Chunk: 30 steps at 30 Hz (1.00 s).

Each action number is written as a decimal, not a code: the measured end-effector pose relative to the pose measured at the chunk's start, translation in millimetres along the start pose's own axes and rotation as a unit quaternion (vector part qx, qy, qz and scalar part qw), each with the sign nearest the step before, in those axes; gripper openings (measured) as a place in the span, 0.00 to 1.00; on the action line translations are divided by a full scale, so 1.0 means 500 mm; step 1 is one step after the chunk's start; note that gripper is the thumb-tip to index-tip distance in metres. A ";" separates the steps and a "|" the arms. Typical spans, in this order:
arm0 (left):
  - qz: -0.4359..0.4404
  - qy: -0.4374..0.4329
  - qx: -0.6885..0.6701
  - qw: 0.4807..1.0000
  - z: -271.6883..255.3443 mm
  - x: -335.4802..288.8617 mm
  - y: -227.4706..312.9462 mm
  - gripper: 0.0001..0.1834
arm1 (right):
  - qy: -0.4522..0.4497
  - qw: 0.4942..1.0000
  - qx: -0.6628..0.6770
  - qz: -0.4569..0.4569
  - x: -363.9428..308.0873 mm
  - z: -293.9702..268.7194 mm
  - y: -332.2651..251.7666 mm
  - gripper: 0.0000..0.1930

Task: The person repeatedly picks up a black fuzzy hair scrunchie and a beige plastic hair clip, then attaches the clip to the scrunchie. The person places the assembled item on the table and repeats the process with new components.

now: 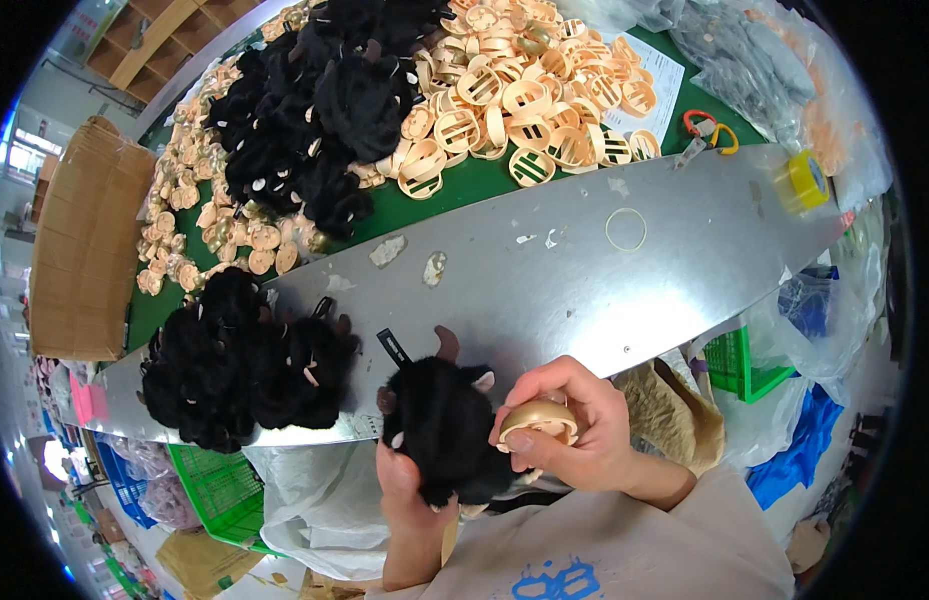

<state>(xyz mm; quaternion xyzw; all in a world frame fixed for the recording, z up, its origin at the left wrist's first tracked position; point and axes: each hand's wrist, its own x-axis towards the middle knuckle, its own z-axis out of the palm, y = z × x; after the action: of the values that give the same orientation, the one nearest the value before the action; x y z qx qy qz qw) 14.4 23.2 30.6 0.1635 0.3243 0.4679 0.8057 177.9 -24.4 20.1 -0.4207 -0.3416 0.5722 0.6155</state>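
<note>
Holding a black plush toy in our left hand, we cup it from below with the fingers wrapped around its underside, just off the near edge of the grey tabletop at about 6 o'clock. Our right hand pinches a beige plastic face piece between thumb and fingers, pressed against the toy's side. We judge that we are fitting this piece onto the toy, and the next move calls for lining it up squarely and pushing it home. At 9 o'clock lies a heap of black plush toys; at 12 o'clock sits a pile of beige face pieces beside more black plush on the green mat.
</note>
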 end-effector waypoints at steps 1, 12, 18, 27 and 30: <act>0.003 -0.014 0.011 1.000 0.003 0.002 -0.003 0.34 | 0.010 1.000 0.014 0.000 -0.003 0.003 0.005 0.19; 0.024 0.153 0.164 0.974 -0.021 -0.041 -0.055 0.25 | -0.014 0.995 -0.087 -0.037 0.002 0.005 0.004 0.12; 0.014 0.079 0.212 0.974 -0.004 -0.043 -0.041 0.28 | -0.013 0.998 -0.054 0.003 0.001 0.008 0.000 0.11; -0.016 0.141 0.169 0.975 0.010 -0.057 -0.034 0.23 | 0.029 0.982 -0.144 -0.118 0.013 -0.005 0.013 0.11; -0.002 0.123 0.168 0.978 -0.007 -0.051 -0.044 0.23 | 0.063 0.958 -0.215 -0.178 0.012 -0.008 0.005 0.11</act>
<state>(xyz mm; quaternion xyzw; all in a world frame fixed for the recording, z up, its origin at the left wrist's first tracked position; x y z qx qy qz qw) 17.0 -10.2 25.0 0.2373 0.4948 0.4220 0.7217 181.0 -18.9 15.6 -0.5109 -0.4864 0.3389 0.6226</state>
